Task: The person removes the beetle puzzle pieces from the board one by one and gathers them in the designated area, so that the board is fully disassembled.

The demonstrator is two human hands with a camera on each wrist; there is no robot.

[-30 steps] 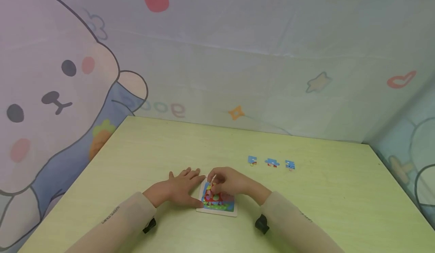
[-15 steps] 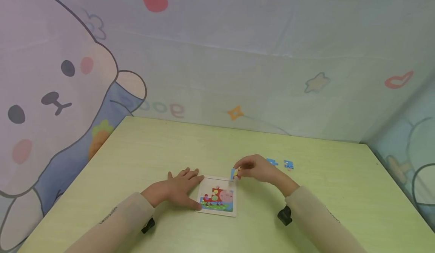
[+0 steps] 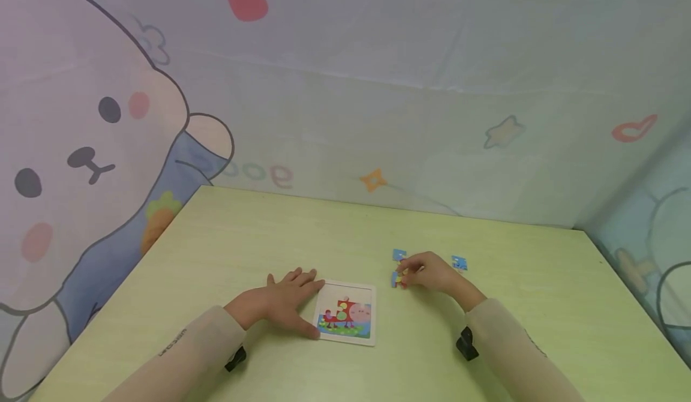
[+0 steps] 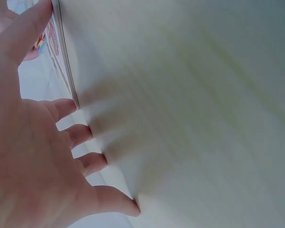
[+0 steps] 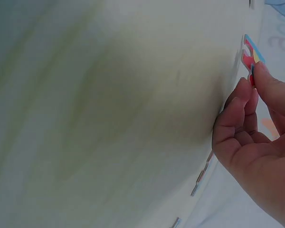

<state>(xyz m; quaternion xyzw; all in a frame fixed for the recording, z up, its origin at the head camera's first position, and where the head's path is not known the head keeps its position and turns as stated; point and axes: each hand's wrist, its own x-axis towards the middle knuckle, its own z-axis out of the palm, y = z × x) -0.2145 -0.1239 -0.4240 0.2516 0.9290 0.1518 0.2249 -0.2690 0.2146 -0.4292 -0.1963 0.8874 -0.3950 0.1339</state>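
Watching from the head camera, I log: right hand (image 3: 430,272) pinching a jigsaw piece (image 3: 395,279), right of the puzzle tray (image 3: 357,293). Left hand (image 3: 283,303) spread wide, grasping nothing, touching the tray's left edge. Blue corner piece (image 3: 399,254) on table (image 3: 270,228), just beyond right fingers.

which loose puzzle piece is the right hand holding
The blue-edged piece with red and yellow, nearest the frame: the right hand pinches it. The piece behind it and the one right of the hand lie on the table.
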